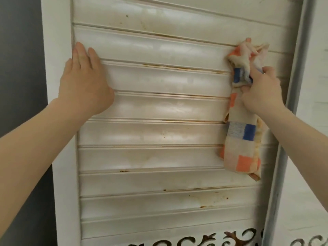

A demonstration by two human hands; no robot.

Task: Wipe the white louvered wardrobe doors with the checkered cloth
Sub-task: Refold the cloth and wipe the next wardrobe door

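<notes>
The white louvered wardrobe door (159, 107) fills the view, its slats streaked with brown grime along the edges. My left hand (85, 80) lies flat against the slats near the door's left frame, fingers spread, holding nothing. My right hand (260, 89) grips the checkered cloth (243, 139), cream with orange and blue squares, at the right end of the slats. The cloth's top bunches against an upper slat and its tail hangs down over several lower slats.
A dark grey wall (19, 68) runs down the left of the door frame. A second white door (312, 121) stands to the right past a grey-edged stile (291, 96). A dark scroll cut-out pattern (195, 240) crosses the door's bottom.
</notes>
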